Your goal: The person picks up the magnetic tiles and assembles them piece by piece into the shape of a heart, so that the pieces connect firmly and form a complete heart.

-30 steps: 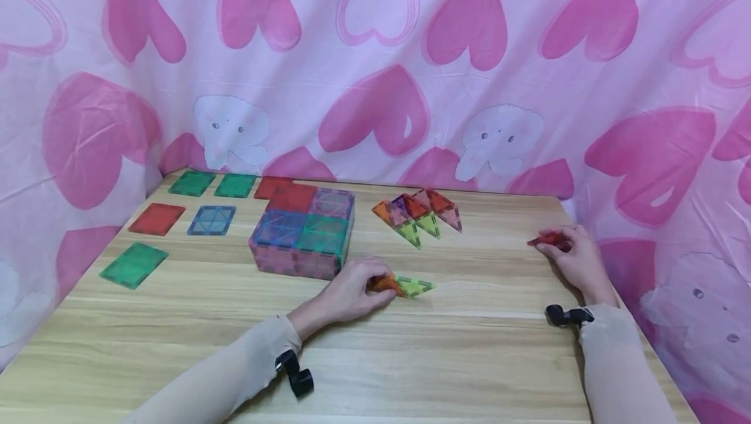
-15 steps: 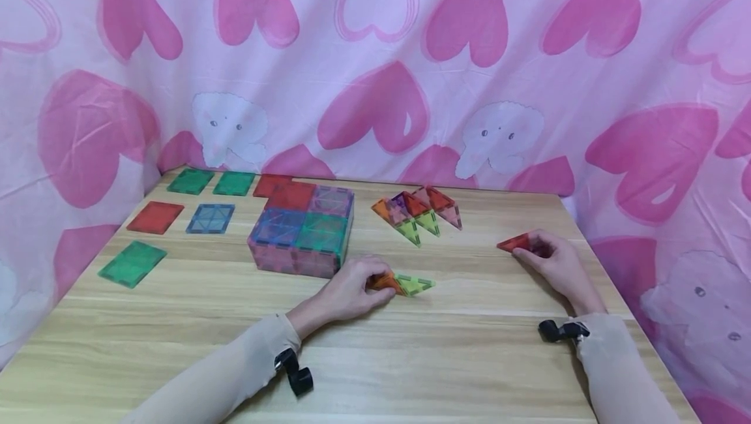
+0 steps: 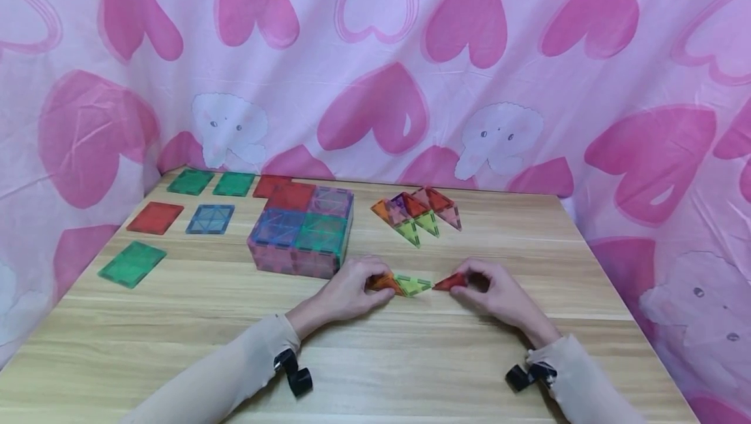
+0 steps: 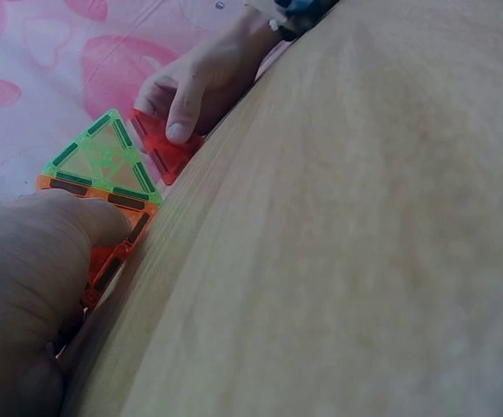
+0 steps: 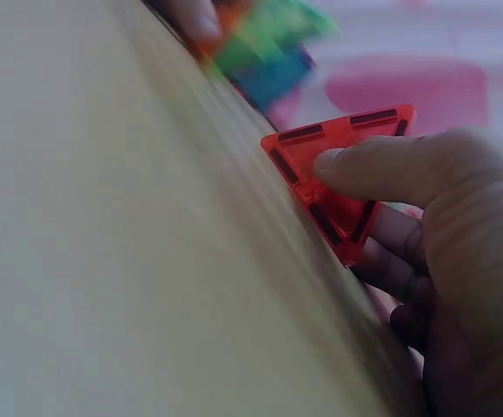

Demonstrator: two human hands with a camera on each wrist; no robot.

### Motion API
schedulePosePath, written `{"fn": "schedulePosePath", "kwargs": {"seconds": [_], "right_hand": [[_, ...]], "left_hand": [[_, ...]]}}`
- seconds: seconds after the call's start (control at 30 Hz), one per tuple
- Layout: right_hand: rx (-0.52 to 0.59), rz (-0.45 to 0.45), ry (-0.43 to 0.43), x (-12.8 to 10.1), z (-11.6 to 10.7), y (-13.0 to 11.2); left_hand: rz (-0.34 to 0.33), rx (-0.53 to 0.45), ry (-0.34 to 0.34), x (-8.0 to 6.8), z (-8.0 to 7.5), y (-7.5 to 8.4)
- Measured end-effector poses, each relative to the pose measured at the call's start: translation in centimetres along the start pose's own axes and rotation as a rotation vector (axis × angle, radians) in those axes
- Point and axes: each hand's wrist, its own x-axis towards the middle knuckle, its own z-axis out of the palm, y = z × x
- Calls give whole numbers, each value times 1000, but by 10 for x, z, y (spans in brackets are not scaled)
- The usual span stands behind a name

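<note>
- Right hand (image 3: 499, 293) pinches a red triangle (image 3: 450, 282), which pokes out past its fingertips.
- Left hand (image 3: 352, 290) presses on an orange triangle (image 3: 384, 282); a green triangle (image 3: 412, 284) lies on the tabletop (image 3: 411, 359) between both hands.

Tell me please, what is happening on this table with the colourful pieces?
A person is working with magnetic tiles on a wooden table. The left hand holds an orange triangle joined to a green triangle. The right hand pinches a red triangle close beside the green one, not clearly touching it. A tile box, a row of standing triangles and flat squares lie behind.
</note>
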Motion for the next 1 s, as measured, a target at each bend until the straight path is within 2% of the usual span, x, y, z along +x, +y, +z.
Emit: {"fn": "schedulePosePath", "kwargs": {"seconds": [0.13,0.3,0.5,0.7,0.87,1.0], "right_hand": [[48,-67,-50,1,22,-16],[49,-70,-43,2,36,-27],[47,-54,-24,-1,36,-27],[52,-61,-23,-6,30,-25],[62,-78,-48,-14,28,-25],[84,-83,-74,-15,29,-28]], "left_hand": [[-3,-1,-3,0,0,1],[-9,0,-5,0,-1,1],[-11,-12,-7,-1,0,1],[4,-129,-30,0,-1,2],[94,-161,-1,2,-8,13],[214,-130,89,5,-34,30]]}}
